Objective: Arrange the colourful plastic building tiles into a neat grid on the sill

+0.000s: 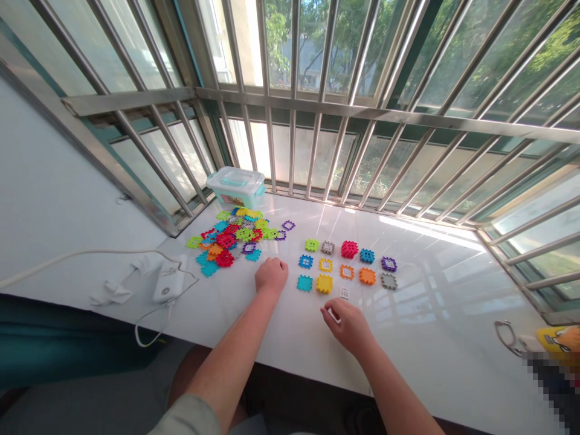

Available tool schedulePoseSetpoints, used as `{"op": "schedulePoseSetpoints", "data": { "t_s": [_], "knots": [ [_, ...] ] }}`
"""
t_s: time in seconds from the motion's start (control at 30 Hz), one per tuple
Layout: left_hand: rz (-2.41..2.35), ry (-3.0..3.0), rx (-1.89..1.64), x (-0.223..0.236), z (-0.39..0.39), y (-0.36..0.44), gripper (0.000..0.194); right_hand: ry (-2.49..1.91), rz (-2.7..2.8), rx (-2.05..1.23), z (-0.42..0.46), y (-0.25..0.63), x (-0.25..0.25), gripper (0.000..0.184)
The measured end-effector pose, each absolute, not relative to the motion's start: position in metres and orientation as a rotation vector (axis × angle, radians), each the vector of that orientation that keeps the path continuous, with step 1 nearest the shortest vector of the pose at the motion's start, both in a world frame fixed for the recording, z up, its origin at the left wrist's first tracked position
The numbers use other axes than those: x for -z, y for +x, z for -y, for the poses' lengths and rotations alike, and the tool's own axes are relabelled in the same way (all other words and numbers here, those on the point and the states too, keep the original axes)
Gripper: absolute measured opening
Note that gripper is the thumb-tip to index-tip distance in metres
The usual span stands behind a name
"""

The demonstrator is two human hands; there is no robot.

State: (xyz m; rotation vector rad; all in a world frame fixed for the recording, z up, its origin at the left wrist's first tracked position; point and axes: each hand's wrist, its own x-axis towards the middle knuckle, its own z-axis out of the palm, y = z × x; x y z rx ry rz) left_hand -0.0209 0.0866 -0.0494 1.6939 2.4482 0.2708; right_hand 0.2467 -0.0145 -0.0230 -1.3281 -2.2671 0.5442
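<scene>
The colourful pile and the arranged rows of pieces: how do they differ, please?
The pile is jumbled, its pieces overlapping at odd angles; the rows stand in order, with gaps between places. The pile lies near the lidded box; the rows are farther right. Both lie on the white table and contain multicoloured, notched pieces.

Both hands (272, 276) are near colourful plastic tiles (324, 284).

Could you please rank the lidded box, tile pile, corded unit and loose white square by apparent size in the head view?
1. Tile pile
2. Lidded box
3. Corded unit
4. Loose white square
</scene>
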Motion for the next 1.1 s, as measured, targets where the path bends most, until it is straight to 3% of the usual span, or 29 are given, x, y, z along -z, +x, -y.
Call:
{"op": "schedulePoseSetpoints", "data": {
  "t_s": [0.23,0.73,0.87,0.97,1.1],
  "knots": [
    [-2.443,1.696,-0.271,0.05,-0.086,-0.022,0.042,-1.447,2.428,-0.372,0.051,0.235,0.059,0.034],
    [-2.454,1.701,-0.282,0.052,-0.087,-0.021,0.042,-1.498,2.374,-0.273,0.048,0.232,0.058,0.034],
    [-2.456,1.704,-0.274,0.052,-0.086,-0.021,0.042,-1.478,2.316,-0.313,0.049,0.235,0.063,0.025],
    [-2.46,1.704,-0.275,0.053,-0.086,-0.021,0.042,-1.496,2.295,-0.299,0.049,0.235,0.064,0.032],
    [-2.469,1.711,-0.271,0.052,-0.086,-0.021,0.042,-1.478,2.337,-0.325,0.049,0.233,0.061,0.021]
  ]
}}
